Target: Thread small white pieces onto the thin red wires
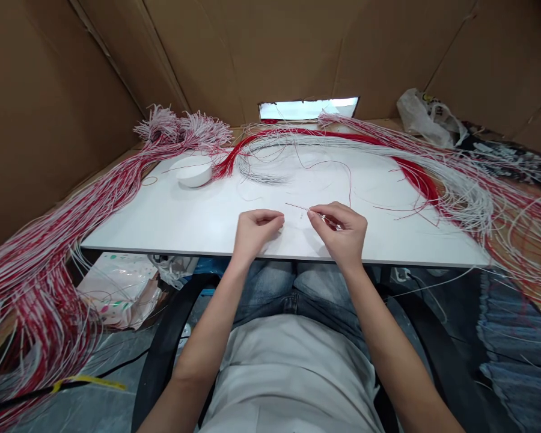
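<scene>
Our right fingers (316, 219) pinch thin red plastic-looking wire (296, 206); likely light, bendy: grip near tip. Left fingers (273, 225) meet, load unclear.

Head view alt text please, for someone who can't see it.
A person's right hand pinches a thin red wire over a white tabletop, with the left hand beside it, thumb and fingertips together. Red and white wire bundles line both sides and the far edge, and a white bowl sits toward the far left.
</scene>
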A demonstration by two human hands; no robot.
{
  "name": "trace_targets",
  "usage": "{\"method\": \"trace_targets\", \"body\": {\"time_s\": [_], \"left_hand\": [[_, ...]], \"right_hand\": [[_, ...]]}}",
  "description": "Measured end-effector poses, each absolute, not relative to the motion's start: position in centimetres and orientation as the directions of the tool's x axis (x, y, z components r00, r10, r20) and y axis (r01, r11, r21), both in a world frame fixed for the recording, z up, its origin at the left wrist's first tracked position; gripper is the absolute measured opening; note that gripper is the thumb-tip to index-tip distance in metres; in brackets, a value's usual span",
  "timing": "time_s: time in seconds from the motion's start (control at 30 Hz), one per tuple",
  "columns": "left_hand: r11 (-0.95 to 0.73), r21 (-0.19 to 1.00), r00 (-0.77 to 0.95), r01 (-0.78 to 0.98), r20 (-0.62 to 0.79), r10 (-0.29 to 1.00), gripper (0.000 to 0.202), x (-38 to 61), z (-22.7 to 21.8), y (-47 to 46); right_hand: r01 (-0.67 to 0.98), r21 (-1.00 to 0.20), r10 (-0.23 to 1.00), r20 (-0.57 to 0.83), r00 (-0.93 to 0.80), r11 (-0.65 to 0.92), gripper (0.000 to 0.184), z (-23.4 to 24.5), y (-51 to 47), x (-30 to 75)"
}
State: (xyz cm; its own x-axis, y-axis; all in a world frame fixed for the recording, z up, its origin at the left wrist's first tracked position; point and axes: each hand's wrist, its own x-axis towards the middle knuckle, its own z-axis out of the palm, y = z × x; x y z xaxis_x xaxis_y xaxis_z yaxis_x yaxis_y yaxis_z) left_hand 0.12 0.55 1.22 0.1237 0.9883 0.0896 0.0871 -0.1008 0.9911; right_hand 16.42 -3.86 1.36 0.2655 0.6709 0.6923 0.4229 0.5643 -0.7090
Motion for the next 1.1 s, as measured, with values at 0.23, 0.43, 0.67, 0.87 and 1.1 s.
{"method": "trace_targets", "body": {"time_s": [0.23,0.43,0.67,0.87,1.1], "left_hand": [[0.099,0.936,0.191,-0.337,-0.035,0.981,0.021,-2.1,1.7,0.3],[0.118,0.930,0.230,-0.349,-0.037,0.973,0.023,-2.1,1.8,0.2],[0.131,0.931,0.238,-0.341,-0.049,0.970,0.024,-2.2,1.8,0.1],[0.135,0.928,0.235,-0.348,-0.053,0.970,0.025,-2.2,1.8,0.1],[0.129,0.928,0.244,-0.350,-0.043,0.969,0.023,-2.2,1.8,0.2]], "right_hand": [[0.476,-0.595,0.644,0.762,0.075,0.648,0.009,1.4,-3.9,16.2],[0.472,-0.558,0.624,0.781,0.020,0.683,0.008,1.3,-3.8,16.2],[0.473,-0.544,0.618,0.786,-0.001,0.693,0.008,1.2,-3.8,16.2],[0.472,-0.537,0.612,0.791,-0.009,0.700,0.008,1.1,-3.8,16.3],[0.478,-0.540,0.616,0.788,-0.004,0.693,0.008,1.1,-3.7,16.3]]}}
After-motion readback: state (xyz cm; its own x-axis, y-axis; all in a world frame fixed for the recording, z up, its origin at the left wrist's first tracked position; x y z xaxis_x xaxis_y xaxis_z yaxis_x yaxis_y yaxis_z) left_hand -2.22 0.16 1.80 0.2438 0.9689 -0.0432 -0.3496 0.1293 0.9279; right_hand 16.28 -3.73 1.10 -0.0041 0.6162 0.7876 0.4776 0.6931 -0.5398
